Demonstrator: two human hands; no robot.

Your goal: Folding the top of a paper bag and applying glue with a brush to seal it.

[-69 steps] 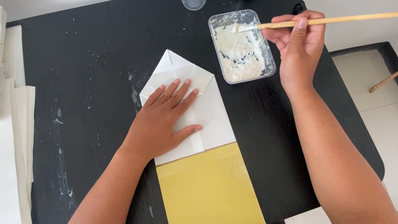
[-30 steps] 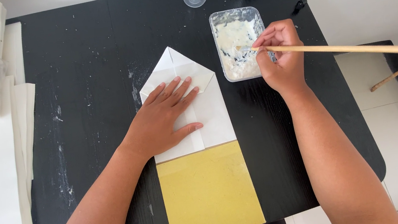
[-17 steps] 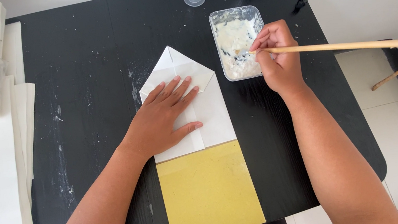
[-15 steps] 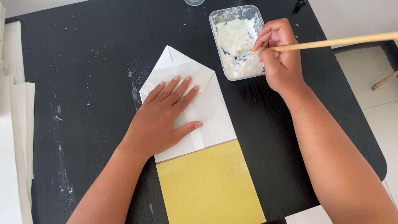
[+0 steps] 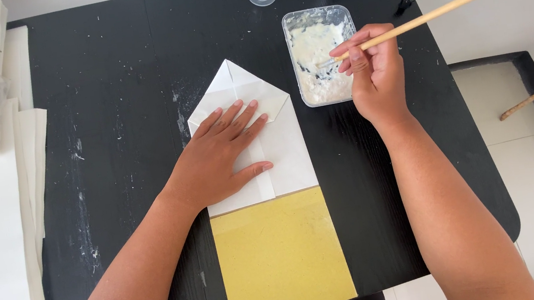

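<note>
1. Black tabletop, paste-flecked; white sheets stacked at left.
2. Left hand lies flat, released, on folded paper; its peak points away, long axis running near to far.
3. Right hand, grip pinched on stick, tip in paste tray, right of the peak.

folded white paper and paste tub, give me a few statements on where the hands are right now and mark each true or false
1. The left hand lies flat on the folded white paper. True.
2. The right hand holds a metal spoon. False: it holds a thin wooden stick.
3. The stick's tip is in the clear tub of white paste. True.
4. The yellow board covers the paper. False: the paper overlaps the board's far edge.
5. The tub sits left of the paper. False: it is to its right.
</note>
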